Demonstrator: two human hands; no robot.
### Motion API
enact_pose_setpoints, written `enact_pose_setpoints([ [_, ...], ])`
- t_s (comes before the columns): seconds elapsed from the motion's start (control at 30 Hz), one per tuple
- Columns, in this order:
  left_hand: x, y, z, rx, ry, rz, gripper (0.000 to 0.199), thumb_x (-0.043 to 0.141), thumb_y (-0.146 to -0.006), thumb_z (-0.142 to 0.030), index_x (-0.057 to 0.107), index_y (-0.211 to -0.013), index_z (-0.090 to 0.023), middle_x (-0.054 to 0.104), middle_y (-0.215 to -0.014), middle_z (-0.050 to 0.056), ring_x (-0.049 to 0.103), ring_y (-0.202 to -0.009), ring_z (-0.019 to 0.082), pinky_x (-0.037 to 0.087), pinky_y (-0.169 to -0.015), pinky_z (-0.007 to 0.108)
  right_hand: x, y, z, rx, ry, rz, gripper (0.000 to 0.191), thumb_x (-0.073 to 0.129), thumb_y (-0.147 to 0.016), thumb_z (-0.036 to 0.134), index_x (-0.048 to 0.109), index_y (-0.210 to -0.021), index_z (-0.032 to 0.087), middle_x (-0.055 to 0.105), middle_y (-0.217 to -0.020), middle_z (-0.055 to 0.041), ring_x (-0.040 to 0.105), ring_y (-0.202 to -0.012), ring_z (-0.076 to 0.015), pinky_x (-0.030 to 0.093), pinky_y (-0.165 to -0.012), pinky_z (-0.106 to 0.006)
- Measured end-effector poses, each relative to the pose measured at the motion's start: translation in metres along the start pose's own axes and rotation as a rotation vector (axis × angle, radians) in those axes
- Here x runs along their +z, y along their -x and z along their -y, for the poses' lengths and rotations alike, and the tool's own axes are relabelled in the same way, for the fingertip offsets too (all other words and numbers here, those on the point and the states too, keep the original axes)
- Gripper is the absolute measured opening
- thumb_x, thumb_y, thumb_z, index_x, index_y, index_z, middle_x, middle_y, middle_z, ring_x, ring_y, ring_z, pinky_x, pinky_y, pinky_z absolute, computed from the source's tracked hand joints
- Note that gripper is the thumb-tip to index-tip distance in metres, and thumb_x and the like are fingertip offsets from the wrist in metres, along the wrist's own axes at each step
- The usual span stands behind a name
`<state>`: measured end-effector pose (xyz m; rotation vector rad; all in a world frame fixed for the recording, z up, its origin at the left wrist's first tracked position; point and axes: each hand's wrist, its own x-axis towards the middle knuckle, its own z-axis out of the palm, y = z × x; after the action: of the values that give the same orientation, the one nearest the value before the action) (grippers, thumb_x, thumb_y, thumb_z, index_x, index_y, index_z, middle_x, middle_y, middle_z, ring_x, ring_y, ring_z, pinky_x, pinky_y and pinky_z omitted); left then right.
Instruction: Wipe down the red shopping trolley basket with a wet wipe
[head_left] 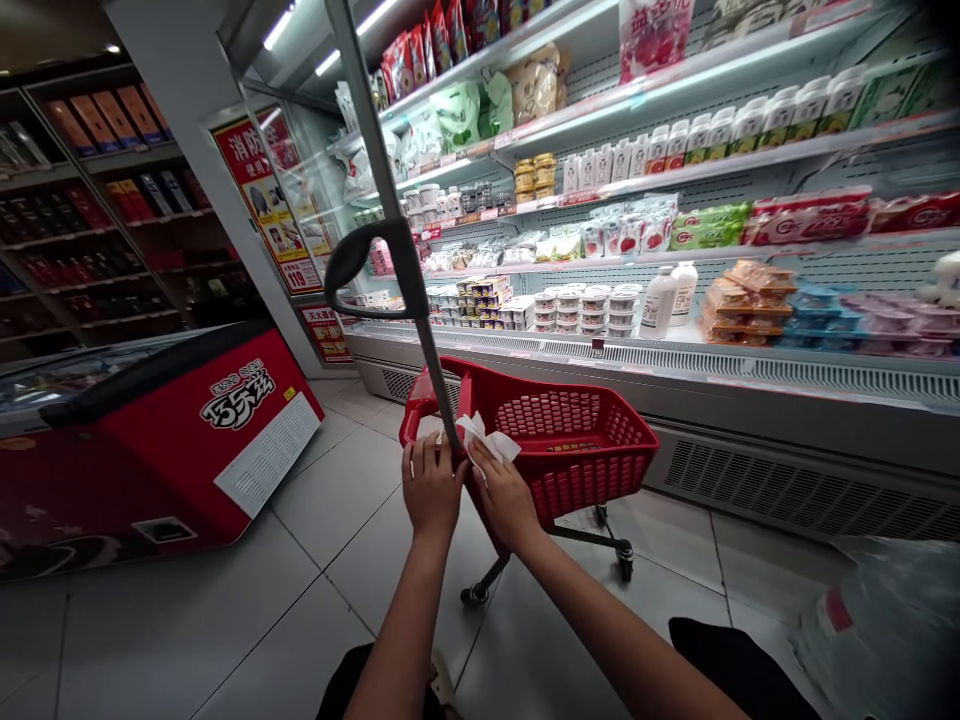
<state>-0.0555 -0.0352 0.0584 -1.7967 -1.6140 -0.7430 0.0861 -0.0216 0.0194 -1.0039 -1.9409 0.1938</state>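
A red plastic shopping cart (600, 475) on dark wheels stands in front of me, with a grey metal pole rising from its near edge to a dark handle (401, 268). My left hand (433, 492) is closed over the cart's red rim, just left of the pole's foot. Right of the pole, my right hand (507, 497) presses a crumpled white tissue (496, 443) against the same rim. Its fingertips lie on the tissue, which spills out past them. What lies under both palms is hidden.
An open refrigerated shelf (750, 385) with bottles, cups and bags runs along the back and right. A red chest freezer (187, 440) is at the left. A clear plastic-wrapped bundle (885, 620) sits on the tiled floor at lower right, near my knee.
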Motion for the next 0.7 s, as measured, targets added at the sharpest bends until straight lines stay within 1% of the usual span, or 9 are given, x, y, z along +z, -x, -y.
enact_pose_setpoints([
  [0.1, 0.000, -0.003, -0.021, -0.024, -0.042, 0.039, 0.050, 0.050, -0.101, -0.027, 0.052, -0.149, -0.016, 0.059, -0.146, 0.017, 0.052, -0.136, 0.034, 0.035, -0.120, 0.056, -0.004, 0.008, 0.008, 0.026, -0.111, -0.034, 0.051, 0.028, -0.111, 0.033, 0.034, -0.161, 0.028, 0.047, -0.160, -0.0038, 0.041, -0.149, -0.0213, 0.037, -0.122, -0.047],
  [0.2, -0.002, -0.004, -0.042, -0.043, -0.055, 0.052, 0.055, 0.043, -0.100, -0.014, 0.043, -0.155, -0.014, 0.052, -0.154, 0.017, 0.051, -0.139, 0.032, 0.036, -0.120, 0.054, -0.009, 0.023, 0.013, 0.087, -0.193, -0.085, 0.050, 0.029, -0.111, 0.036, 0.034, -0.161, 0.029, 0.047, -0.160, -0.0041, 0.041, -0.149, -0.0217, 0.040, -0.121, -0.047],
  [0.33, -0.010, -0.003, -0.059, 0.002, 0.075, 0.035, 0.064, 0.043, -0.099, -0.011, 0.028, -0.162, -0.014, 0.053, -0.155, 0.015, 0.056, -0.135, 0.027, 0.041, -0.117, 0.046, -0.017, 0.032, 0.015, 0.085, -0.189, -0.131, 0.050, 0.028, -0.111, 0.035, 0.036, -0.161, 0.027, 0.053, -0.155, -0.0070, 0.045, -0.147, -0.0231, 0.042, -0.119, -0.049],
  [0.4, -0.016, -0.006, -0.058, 0.053, 0.204, 0.031, 0.070, 0.046, -0.098, -0.011, 0.022, -0.163, -0.017, 0.057, -0.151, 0.013, 0.060, -0.130, 0.024, 0.045, -0.114, 0.042, -0.024, 0.030, 0.013, 0.039, -0.147, -0.124, 0.050, 0.029, -0.111, 0.034, 0.041, -0.158, 0.025, 0.056, -0.153, -0.0076, 0.046, -0.146, -0.0230, 0.042, -0.119, -0.048],
  [0.47, -0.020, -0.012, -0.050, 0.134, 0.321, 0.047, 0.076, 0.050, -0.096, -0.014, 0.017, -0.164, -0.021, 0.053, -0.155, 0.011, 0.057, -0.135, 0.024, 0.044, -0.114, 0.041, -0.034, 0.026, 0.010, -0.008, -0.082, -0.105, 0.049, 0.030, -0.111, 0.032, 0.043, -0.157, 0.024, 0.056, -0.152, -0.0074, 0.046, -0.146, -0.0229, 0.041, -0.120, -0.048],
  [0.53, -0.019, -0.021, -0.038, 0.218, 0.374, 0.075, 0.082, 0.058, -0.094, -0.023, 0.016, -0.164, -0.023, 0.040, -0.165, 0.011, 0.042, -0.149, 0.027, 0.037, -0.121, 0.046, -0.047, 0.022, 0.006, -0.026, -0.002, -0.081, 0.049, 0.030, -0.111, 0.030, 0.043, -0.157, 0.023, 0.054, -0.154, -0.0069, 0.045, -0.146, -0.0230, 0.039, -0.120, -0.048],
  [0.6, -0.012, -0.029, -0.026, 0.241, 0.371, 0.103, 0.093, 0.067, -0.089, -0.039, 0.015, -0.165, -0.021, 0.026, -0.170, 0.012, 0.024, -0.157, 0.032, 0.027, -0.126, 0.053, -0.060, 0.017, 0.002, -0.012, 0.078, -0.057, 0.049, 0.030, -0.110, 0.029, 0.042, -0.158, 0.023, 0.052, -0.156, -0.0065, 0.045, -0.146, -0.0235, 0.040, -0.119, -0.048],
  [0.63, -0.006, -0.032, -0.022, 0.231, 0.365, 0.116, 0.100, 0.071, -0.086, -0.045, 0.013, -0.165, -0.020, 0.023, -0.171, 0.014, 0.020, -0.158, 0.034, 0.024, -0.126, 0.055, -0.066, 0.014, 0.000, -0.002, 0.112, -0.042, 0.049, 0.030, -0.110, 0.029, 0.042, -0.157, 0.023, 0.052, -0.156, -0.0064, 0.046, -0.146, -0.0237, 0.040, -0.118, -0.048],
  [0.7, 0.006, -0.034, -0.017, 0.185, 0.369, 0.121, 0.107, 0.072, -0.084, -0.051, 0.009, -0.165, -0.017, 0.023, -0.170, 0.018, 0.020, -0.158, 0.036, 0.024, -0.126, 0.058, -0.073, 0.007, -0.001, 0.001, 0.168, -0.007, 0.049, 0.031, -0.110, 0.029, 0.044, -0.156, 0.022, 0.053, -0.155, -0.0064, 0.047, -0.145, -0.0240, 0.041, -0.117, -0.047],
])
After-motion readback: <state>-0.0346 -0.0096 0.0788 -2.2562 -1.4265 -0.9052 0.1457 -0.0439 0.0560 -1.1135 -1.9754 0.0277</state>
